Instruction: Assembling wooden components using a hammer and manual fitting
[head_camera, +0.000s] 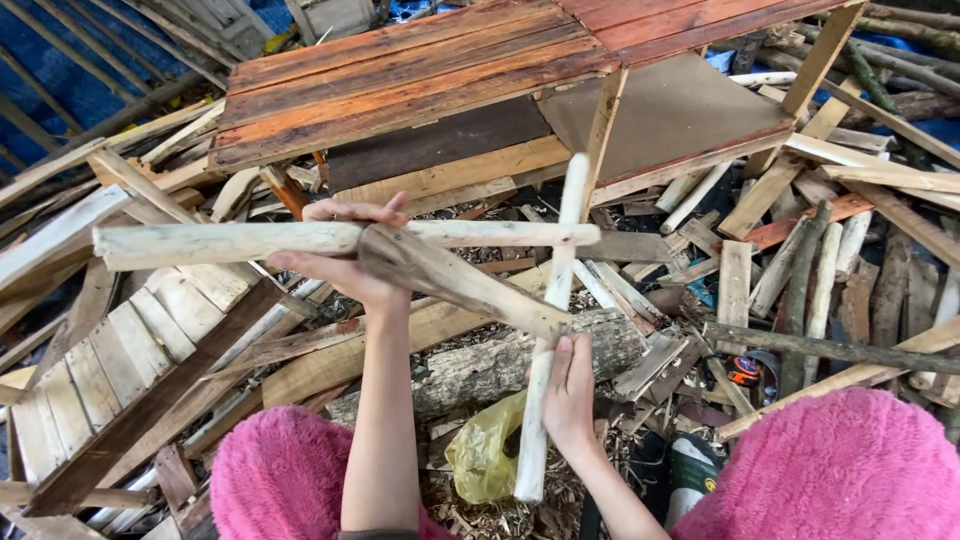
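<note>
Gripping horiz. pale stick (230, 243): left hand (345, 262); right hand (568, 392) clasping upright stick (555, 320), crossed.

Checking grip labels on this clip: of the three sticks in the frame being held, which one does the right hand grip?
The right hand grips the pale upright stick, the only one standing vertically. The left hand holds the pale horizontal stick where the darker diagonal brace meets it.
</note>
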